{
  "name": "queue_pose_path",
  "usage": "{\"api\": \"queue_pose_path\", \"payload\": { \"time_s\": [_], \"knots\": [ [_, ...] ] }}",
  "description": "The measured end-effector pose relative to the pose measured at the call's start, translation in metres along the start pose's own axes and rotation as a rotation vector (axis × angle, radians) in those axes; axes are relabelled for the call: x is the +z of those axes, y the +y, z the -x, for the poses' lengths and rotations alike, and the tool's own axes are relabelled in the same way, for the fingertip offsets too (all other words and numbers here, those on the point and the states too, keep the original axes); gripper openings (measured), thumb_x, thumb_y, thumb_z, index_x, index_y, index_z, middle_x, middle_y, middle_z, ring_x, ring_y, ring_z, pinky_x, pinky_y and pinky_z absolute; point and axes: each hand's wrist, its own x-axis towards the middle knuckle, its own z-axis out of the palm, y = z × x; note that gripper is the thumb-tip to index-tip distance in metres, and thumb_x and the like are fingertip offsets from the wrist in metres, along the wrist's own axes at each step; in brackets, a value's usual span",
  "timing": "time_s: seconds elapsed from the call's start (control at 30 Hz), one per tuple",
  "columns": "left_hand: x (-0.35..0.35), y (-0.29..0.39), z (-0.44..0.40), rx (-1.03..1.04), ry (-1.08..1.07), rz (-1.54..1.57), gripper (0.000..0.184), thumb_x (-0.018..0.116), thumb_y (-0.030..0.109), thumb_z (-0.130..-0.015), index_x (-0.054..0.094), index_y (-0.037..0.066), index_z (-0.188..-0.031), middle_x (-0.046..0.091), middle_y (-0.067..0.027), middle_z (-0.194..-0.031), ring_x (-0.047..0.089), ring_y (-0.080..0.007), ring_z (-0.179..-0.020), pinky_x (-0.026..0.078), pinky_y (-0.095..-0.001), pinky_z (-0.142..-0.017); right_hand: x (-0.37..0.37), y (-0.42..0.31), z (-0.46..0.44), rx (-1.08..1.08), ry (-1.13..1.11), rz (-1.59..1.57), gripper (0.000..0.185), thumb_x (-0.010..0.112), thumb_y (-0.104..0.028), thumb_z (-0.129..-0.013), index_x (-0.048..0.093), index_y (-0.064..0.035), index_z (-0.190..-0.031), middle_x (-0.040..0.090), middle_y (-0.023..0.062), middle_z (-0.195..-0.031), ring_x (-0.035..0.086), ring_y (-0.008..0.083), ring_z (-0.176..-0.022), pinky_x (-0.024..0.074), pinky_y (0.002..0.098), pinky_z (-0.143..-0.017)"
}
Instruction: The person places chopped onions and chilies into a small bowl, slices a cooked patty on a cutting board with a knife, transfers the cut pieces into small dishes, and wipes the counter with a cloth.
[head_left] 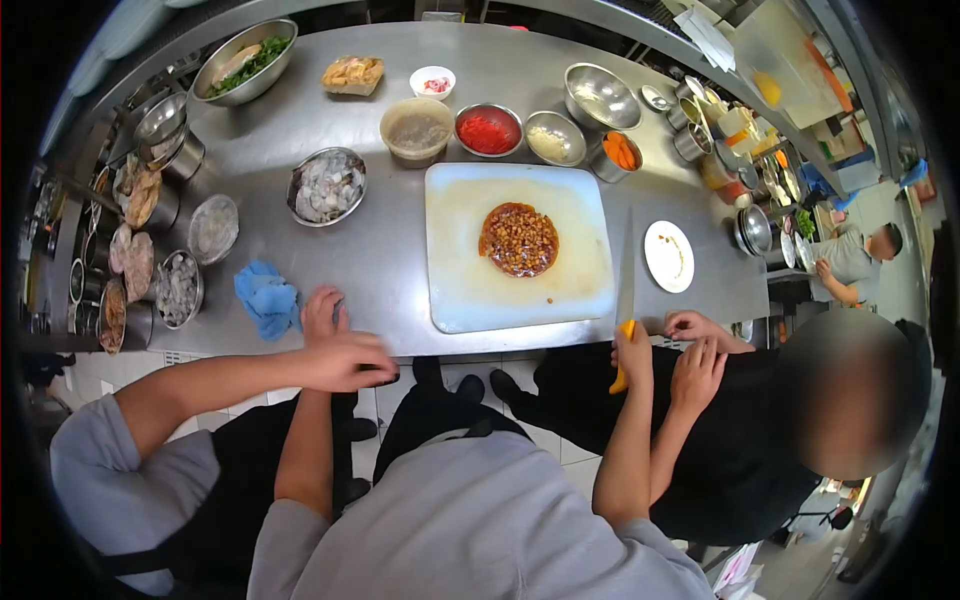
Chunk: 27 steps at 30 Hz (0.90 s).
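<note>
My right hand (pixel 632 355) is closed round the yellow handle of a long knife (pixel 627 275); its blade points away over the table, between the cutting board and a white plate (pixel 669 257). On the white cutting board (pixel 455 290) lies a round, glossy brown piece topped with small chunks (pixel 519 240). At the table's front edge, my left hand (pixel 323 308) rests open beside a crumpled blue cloth (pixel 266 300), its wrist partly hidden by a co-worker's blurred hand.
Co-workers stand close on both sides, one hand (pixel 350 364) crossing my left forearm, another (pixel 697 378) near my right. Behind the board are bowls of red pieces (pixel 488 131) and pale pieces (pixel 555 138). A shrimp bowl (pixel 328 187) stands left; containers line both ends.
</note>
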Motion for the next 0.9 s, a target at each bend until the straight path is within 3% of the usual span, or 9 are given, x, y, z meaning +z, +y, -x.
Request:
{"api": "queue_pose_path", "payload": {
  "time_s": [0.1, 0.2, 0.23, 0.37, 0.43, 0.6, 0.73, 0.83, 0.9],
  "knots": [
    [0.022, 0.079, -0.054, 0.256, -0.406, 0.216, 0.024, 0.064, 0.026, -0.091, 0.069, 0.008, -0.105, 0.065, -0.0143, -0.102, 0.063, -0.0350, -0.095, 0.049, -0.0427, -0.083, -0.002, -0.022, 0.066, -0.047, -0.083, -0.013, 0.018, 0.059, -0.014, -0.095, 0.053, -0.0031, -0.108, 0.058, 0.0049, -0.071, 0.058, 0.0125, -0.051, 0.0472, 0.0265, -0.044],
    [0.073, 0.128, -0.085, 0.373, -0.447, 0.353, 0.022, 0.061, 0.025, -0.092, 0.070, 0.007, -0.100, 0.066, -0.0149, -0.095, 0.064, -0.0355, -0.088, 0.051, -0.0434, -0.077, -0.004, -0.037, 0.093, -0.105, -0.179, 0.119, 0.019, 0.059, -0.013, -0.095, 0.053, -0.0026, -0.109, 0.062, 0.0055, -0.073, 0.060, 0.0122, -0.052, 0.0476, 0.0257, -0.043],
    [0.080, 0.141, -0.095, 0.360, -0.443, 0.362, 0.022, 0.061, 0.025, -0.092, 0.070, 0.007, -0.100, 0.066, -0.0150, -0.095, 0.064, -0.0356, -0.088, 0.051, -0.0438, -0.077, -0.006, -0.047, 0.096, -0.113, -0.205, 0.206, 0.024, 0.061, -0.016, -0.092, 0.052, -0.0016, -0.110, 0.067, 0.0148, -0.078, 0.068, 0.0254, -0.062, 0.0521, 0.0380, -0.052],
    [0.099, 0.170, -0.114, 0.416, -0.558, 0.268, 0.024, 0.058, 0.028, -0.093, 0.070, 0.008, -0.100, 0.066, -0.0149, -0.096, 0.064, -0.0362, -0.089, 0.051, -0.0453, -0.077, 0.002, -0.071, 0.075, -0.291, -0.182, 0.516, 0.028, 0.062, -0.022, -0.091, 0.051, -0.0026, -0.108, 0.064, 0.0281, -0.086, 0.061, 0.0489, -0.087, 0.0486, 0.0526, -0.073],
    [0.104, 0.171, -0.111, 0.433, -0.659, 0.222, 0.027, 0.058, 0.031, -0.093, 0.070, 0.009, -0.103, 0.066, -0.0150, -0.097, 0.064, -0.0366, -0.091, 0.051, -0.0462, -0.080, 0.005, -0.088, 0.061, -0.431, -0.160, 0.587, 0.029, 0.063, -0.023, -0.091, 0.051, -0.0032, -0.108, 0.065, 0.0265, -0.085, 0.062, 0.0472, -0.085, 0.0491, 0.0522, -0.072],
    [0.114, 0.179, -0.127, 0.404, -0.384, 0.288, 0.023, 0.057, 0.025, -0.092, 0.069, 0.008, -0.102, 0.068, -0.0153, -0.099, 0.065, -0.0356, -0.093, 0.052, -0.0449, -0.081, 0.000, -0.134, 0.030, -0.495, -0.296, 0.796, 0.030, 0.063, -0.026, -0.092, 0.051, -0.0047, -0.109, 0.068, 0.0230, -0.086, 0.065, 0.0439, -0.083, 0.0498, 0.0522, -0.072],
    [0.073, 0.144, -0.066, -0.027, -0.223, 0.284, 0.023, 0.059, 0.022, -0.091, 0.067, 0.007, -0.106, 0.067, -0.0163, -0.105, 0.064, -0.0356, -0.098, 0.051, -0.0417, -0.084, -0.002, -0.155, 0.011, -0.597, -0.378, 0.930, 0.029, 0.061, -0.027, -0.092, 0.050, -0.0044, -0.107, 0.068, 0.0217, -0.086, 0.066, 0.0420, -0.084, 0.0508, 0.0518, -0.073],
    [0.027, 0.127, 0.018, -0.543, -0.414, 0.265, 0.023, 0.061, 0.019, -0.091, 0.066, 0.006, -0.109, 0.066, -0.0171, -0.109, 0.063, -0.0356, -0.102, 0.050, -0.0393, -0.086, -0.005, -0.166, -0.002, -0.619, -0.426, 0.998, 0.029, 0.060, -0.026, -0.093, 0.050, -0.0034, -0.107, 0.068, 0.0215, -0.088, 0.067, 0.0410, -0.085, 0.0515, 0.0511, -0.074],
    [0.009, 0.165, 0.027, -0.502, -0.589, 0.290, 0.024, 0.062, 0.017, -0.090, 0.065, 0.005, -0.111, 0.066, -0.0176, -0.112, 0.062, -0.0356, -0.105, 0.049, -0.0377, -0.088, -0.009, -0.174, -0.008, -0.614, -0.464, 1.043, 0.029, 0.059, -0.026, -0.093, 0.049, -0.0025, -0.107, 0.069, 0.0214, -0.090, 0.067, 0.0404, -0.086, 0.0519, 0.0506, -0.074]
  ]
}}
